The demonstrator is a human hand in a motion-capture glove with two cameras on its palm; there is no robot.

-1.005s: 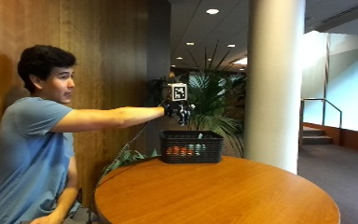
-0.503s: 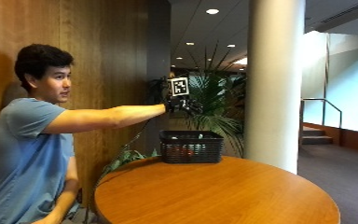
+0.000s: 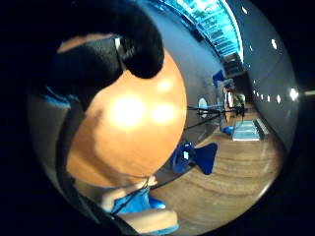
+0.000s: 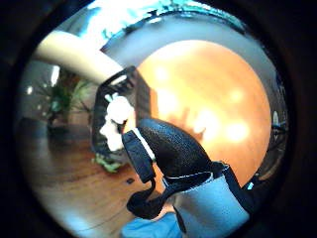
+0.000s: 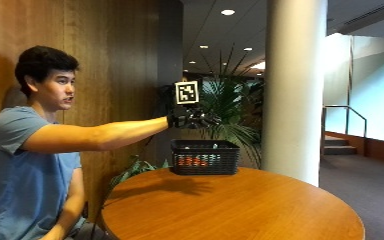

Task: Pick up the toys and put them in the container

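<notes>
A person in a blue T-shirt is seated at a round wooden table point(image 5: 245, 210), with the right arm held straight out at shoulder level. The gloved right hand point(image 5: 193, 118) is positioned in the air above the black mesh container point(image 5: 204, 156), clear of its rim and not in contact with it. The fingers are seen spread and only slightly bent, and nothing is observed between them; the hand is recorded as released and empty. In the thumb side palm view a gloved finger point(image 4: 168, 148) is seen close to the camera, with no object against it.

The container is placed on the table near the edge furthest from the person's body. Red and light-coloured toys point(image 5: 193, 161) are visible through its mesh wall in the outside view. In the thumb side palm view, the container point(image 4: 130, 89) is seen from above and white toys point(image 4: 115, 121) are noted inside it. The exact number and kind of toys cannot be determined.

No toys are seen on the visible table surface point(image 3: 133, 128) in the little finger side palm view, where only the polished top with light reflections is recorded.

The other hand cannot be assessed from the outside view. A white column point(image 5: 295, 85) and a potted palm point(image 5: 228, 105) are located behind the table.
</notes>
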